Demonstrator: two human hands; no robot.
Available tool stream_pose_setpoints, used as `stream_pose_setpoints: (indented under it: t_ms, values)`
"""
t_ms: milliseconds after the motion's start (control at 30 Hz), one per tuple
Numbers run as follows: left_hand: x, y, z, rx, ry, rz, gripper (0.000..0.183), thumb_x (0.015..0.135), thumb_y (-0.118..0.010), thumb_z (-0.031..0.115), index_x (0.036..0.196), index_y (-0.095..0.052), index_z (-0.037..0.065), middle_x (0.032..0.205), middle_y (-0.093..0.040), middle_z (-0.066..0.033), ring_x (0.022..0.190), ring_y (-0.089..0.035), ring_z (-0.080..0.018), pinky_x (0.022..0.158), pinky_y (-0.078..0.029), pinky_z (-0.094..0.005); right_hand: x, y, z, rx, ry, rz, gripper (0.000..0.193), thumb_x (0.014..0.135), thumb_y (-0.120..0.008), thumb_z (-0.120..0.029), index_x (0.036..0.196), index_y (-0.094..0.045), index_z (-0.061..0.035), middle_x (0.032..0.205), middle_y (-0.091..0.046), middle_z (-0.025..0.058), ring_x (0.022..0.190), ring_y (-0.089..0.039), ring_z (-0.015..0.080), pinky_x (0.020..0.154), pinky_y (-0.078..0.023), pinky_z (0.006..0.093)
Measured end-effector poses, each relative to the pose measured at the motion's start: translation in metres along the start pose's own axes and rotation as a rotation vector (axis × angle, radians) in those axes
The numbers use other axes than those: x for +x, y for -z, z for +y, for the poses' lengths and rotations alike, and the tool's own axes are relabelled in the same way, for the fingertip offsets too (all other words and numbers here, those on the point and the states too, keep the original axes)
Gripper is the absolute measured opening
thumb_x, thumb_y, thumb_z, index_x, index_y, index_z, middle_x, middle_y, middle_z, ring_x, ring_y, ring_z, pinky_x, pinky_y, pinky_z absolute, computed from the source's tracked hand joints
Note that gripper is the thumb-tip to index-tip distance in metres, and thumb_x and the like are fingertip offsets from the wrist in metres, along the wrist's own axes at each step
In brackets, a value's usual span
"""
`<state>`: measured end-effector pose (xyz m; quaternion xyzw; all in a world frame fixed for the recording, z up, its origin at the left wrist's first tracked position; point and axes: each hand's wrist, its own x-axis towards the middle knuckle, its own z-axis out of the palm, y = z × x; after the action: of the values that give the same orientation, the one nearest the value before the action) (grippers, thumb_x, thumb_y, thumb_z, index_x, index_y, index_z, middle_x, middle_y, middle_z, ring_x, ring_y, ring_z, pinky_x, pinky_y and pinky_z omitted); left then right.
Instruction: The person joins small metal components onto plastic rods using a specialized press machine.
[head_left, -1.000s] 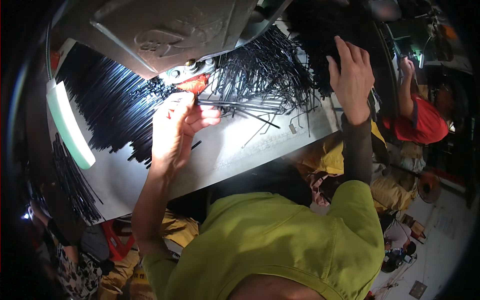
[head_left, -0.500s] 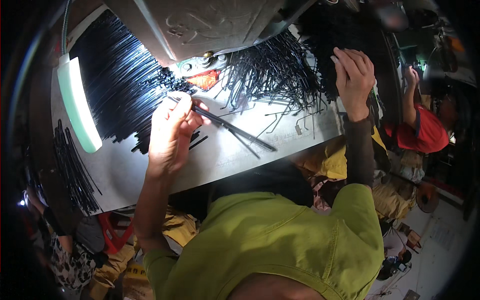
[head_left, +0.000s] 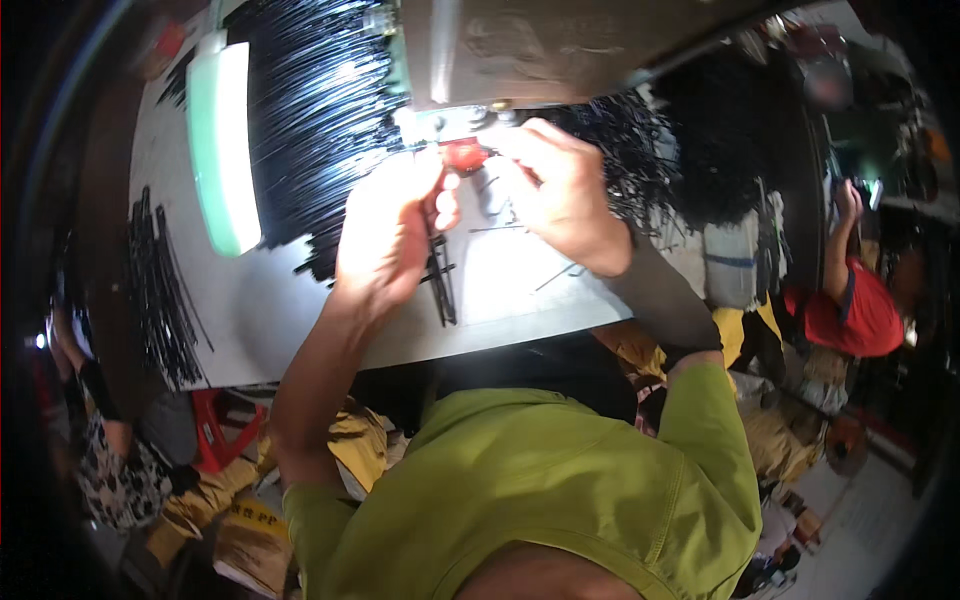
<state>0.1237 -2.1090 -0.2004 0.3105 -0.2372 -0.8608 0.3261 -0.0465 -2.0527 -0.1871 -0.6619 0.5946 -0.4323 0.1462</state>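
Observation:
My left hand (head_left: 385,225) is closed on a few thin black rods (head_left: 441,290), whose lower ends hang below the fingers over the white tabletop (head_left: 520,295). Opposite it, my right hand (head_left: 570,195) reaches to the lower edge of a dark metal machine (head_left: 545,50), thumb and fingers curled together; whatever is between them is hidden by glare. A red piece (head_left: 463,154) shows under the machine, between both hands. A dense heap of straight black rods (head_left: 310,120) lies to the left. Behind my right hand is a tangle of bent rods (head_left: 635,150).
A lit lamp with a pale green housing (head_left: 222,150) stands over the table's left part. Beyond it lies a small bundle of black rods (head_left: 160,285). At right, a co-worker in a red shirt (head_left: 860,310) sits apart. A red stool (head_left: 222,430) is below the table at left.
My right hand has come from the bent rods at far right to the machine's edge. My left hand has moved right, and its rods now point downward. The view has shifted.

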Motion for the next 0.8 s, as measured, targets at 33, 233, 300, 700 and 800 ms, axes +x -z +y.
stream_pose_setpoints:
  t_ms: [33, 233, 300, 700, 800]
  values:
    - [0.002, -0.001, 0.001, 0.015, 0.001, 0.000, 0.015, 0.087, -0.063, 0.012, 0.094, -0.061, 0.000, 0.080, -0.060, -0.0062, 0.067, -0.053, -0.0120, 0.059, -0.042, -0.0249, -0.001, 0.003, -0.001, 0.137, -0.145, -0.034, 0.018, 0.083, -0.058, 0.000, 0.100, -0.063, 0.0013, 0.077, -0.062, 0.0087, 0.060, -0.059, 0.0136, 0.053, -0.049, 0.0256]
    - [0.009, -0.002, -0.007, 0.155, -0.095, -0.055, 0.016, 0.086, -0.062, 0.013, 0.095, -0.062, 0.000, 0.074, -0.061, -0.0061, 0.060, -0.056, -0.0102, 0.055, -0.046, -0.0225, -0.001, -0.006, 0.007, 0.787, -0.591, 0.048, 0.014, 0.088, -0.059, -0.007, 0.095, -0.063, 0.0048, 0.073, -0.064, 0.0079, 0.057, -0.060, 0.0098, 0.054, -0.050, 0.0227]
    - [0.010, -0.003, -0.005, 0.389, -0.159, -0.019, 0.018, 0.086, -0.063, 0.016, 0.092, -0.063, -0.001, 0.073, -0.063, -0.0071, 0.058, -0.056, -0.0111, 0.053, -0.043, -0.0244, -0.001, -0.007, 0.005, 0.666, -0.539, -0.003, 0.014, 0.088, -0.059, -0.007, 0.093, -0.063, 0.0046, 0.072, -0.064, 0.0077, 0.057, -0.060, 0.0098, 0.053, -0.050, 0.0224]
    - [0.016, -0.003, -0.001, 0.544, -0.330, -0.036, 0.029, 0.085, -0.059, 0.007, 0.111, -0.053, -0.004, 0.064, -0.057, -0.0041, 0.049, -0.053, -0.0056, 0.044, -0.043, -0.0199, 0.005, -0.012, 0.009, 0.454, -0.524, 0.014, 0.012, 0.086, -0.059, -0.009, 0.089, -0.065, 0.0006, 0.063, -0.060, 0.0018, 0.056, -0.060, 0.0065, 0.044, -0.044, 0.0189]
    - [0.019, 0.001, -0.002, 0.571, -0.366, -0.066, 0.031, 0.084, -0.058, 0.006, 0.112, -0.052, -0.005, 0.065, -0.057, -0.0033, 0.048, -0.052, -0.0055, 0.044, -0.044, -0.0200, 0.005, -0.013, 0.009, 0.470, -0.536, -0.015, 0.013, 0.087, -0.059, -0.011, 0.089, -0.066, 0.0000, 0.068, -0.062, 0.0021, 0.057, -0.058, 0.0055, 0.044, -0.043, 0.0183]
